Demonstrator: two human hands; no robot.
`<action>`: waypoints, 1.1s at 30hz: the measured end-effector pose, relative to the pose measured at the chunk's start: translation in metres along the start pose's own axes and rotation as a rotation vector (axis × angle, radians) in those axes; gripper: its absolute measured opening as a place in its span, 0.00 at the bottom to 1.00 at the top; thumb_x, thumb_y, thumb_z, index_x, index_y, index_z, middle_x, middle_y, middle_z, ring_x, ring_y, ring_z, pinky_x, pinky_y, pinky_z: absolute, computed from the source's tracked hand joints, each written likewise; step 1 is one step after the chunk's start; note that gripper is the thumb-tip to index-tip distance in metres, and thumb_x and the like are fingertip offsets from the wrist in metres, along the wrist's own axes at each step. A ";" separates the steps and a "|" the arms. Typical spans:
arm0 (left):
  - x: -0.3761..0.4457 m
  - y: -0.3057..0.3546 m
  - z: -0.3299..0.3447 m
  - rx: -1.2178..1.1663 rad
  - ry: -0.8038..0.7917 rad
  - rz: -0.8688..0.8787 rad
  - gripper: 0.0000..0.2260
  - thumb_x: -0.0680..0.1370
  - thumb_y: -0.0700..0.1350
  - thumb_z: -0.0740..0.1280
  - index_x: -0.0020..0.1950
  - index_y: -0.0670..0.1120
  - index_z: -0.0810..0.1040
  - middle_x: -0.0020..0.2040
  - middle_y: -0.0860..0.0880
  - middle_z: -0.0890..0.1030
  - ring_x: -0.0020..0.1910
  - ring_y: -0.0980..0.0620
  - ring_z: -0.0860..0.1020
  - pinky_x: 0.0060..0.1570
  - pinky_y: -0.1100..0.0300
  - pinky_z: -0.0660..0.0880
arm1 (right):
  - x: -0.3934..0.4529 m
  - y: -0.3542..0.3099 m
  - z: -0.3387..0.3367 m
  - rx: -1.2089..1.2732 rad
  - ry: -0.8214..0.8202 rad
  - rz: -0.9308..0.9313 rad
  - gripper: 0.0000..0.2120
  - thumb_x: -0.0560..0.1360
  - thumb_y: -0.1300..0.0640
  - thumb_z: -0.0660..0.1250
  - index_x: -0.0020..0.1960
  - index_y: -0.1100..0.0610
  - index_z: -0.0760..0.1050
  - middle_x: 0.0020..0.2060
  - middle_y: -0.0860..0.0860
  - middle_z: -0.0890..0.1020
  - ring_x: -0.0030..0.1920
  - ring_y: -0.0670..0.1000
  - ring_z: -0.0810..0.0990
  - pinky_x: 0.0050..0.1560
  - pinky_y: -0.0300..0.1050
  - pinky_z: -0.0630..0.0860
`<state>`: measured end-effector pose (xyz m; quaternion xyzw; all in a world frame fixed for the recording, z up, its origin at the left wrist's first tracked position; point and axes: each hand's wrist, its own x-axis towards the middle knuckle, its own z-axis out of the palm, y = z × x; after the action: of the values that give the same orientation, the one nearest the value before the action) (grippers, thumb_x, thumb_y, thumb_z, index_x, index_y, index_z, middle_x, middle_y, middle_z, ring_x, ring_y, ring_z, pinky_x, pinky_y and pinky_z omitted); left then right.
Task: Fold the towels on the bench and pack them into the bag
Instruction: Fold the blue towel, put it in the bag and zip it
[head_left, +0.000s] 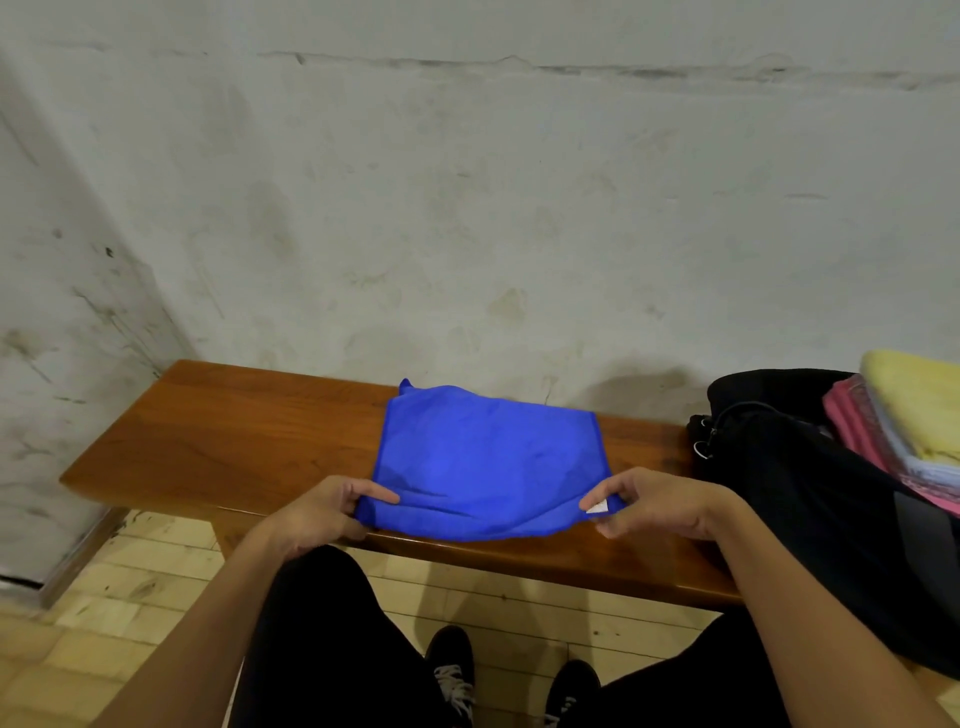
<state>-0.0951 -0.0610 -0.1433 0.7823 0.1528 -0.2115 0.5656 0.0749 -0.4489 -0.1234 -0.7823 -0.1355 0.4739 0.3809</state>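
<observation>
Head view: both hands' fingers pinch the blue towel's (488, 462) near corners on the bench (218, 436)

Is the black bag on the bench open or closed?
Open: the black fabric bag gapes, showing stacked folded pink and yellow towels inside.

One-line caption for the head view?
Both hands pinch the blue towel's near corners on the bench.

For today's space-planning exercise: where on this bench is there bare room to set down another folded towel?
The bare wood of the bench left of the blue towel, out to its end, is free. The strip between towel and black bag is narrow. The right is crowded: the bag holds stacked towels.
</observation>
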 end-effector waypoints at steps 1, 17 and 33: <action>0.000 -0.002 0.000 0.019 0.003 0.006 0.21 0.72 0.26 0.68 0.58 0.48 0.82 0.62 0.52 0.75 0.60 0.52 0.78 0.52 0.62 0.78 | -0.002 0.001 0.000 -0.050 -0.014 -0.002 0.15 0.69 0.65 0.77 0.56 0.57 0.83 0.55 0.54 0.81 0.53 0.51 0.81 0.53 0.42 0.79; -0.023 -0.004 0.001 0.196 -0.326 -0.029 0.04 0.76 0.43 0.72 0.42 0.45 0.85 0.40 0.47 0.85 0.36 0.56 0.77 0.43 0.64 0.72 | -0.025 -0.013 0.007 -0.138 -0.550 0.306 0.11 0.76 0.69 0.68 0.53 0.56 0.82 0.46 0.51 0.85 0.49 0.49 0.84 0.57 0.43 0.79; -0.006 0.017 -0.007 -0.133 0.404 0.117 0.11 0.79 0.46 0.66 0.49 0.40 0.83 0.49 0.45 0.83 0.51 0.49 0.79 0.52 0.57 0.72 | 0.008 -0.010 0.004 0.065 0.475 -0.264 0.20 0.79 0.51 0.67 0.42 0.69 0.79 0.38 0.58 0.84 0.39 0.55 0.83 0.43 0.50 0.79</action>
<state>-0.0915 -0.0601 -0.1246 0.7772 0.2311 -0.0067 0.5852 0.0775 -0.4362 -0.1227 -0.8344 -0.1279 0.2275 0.4854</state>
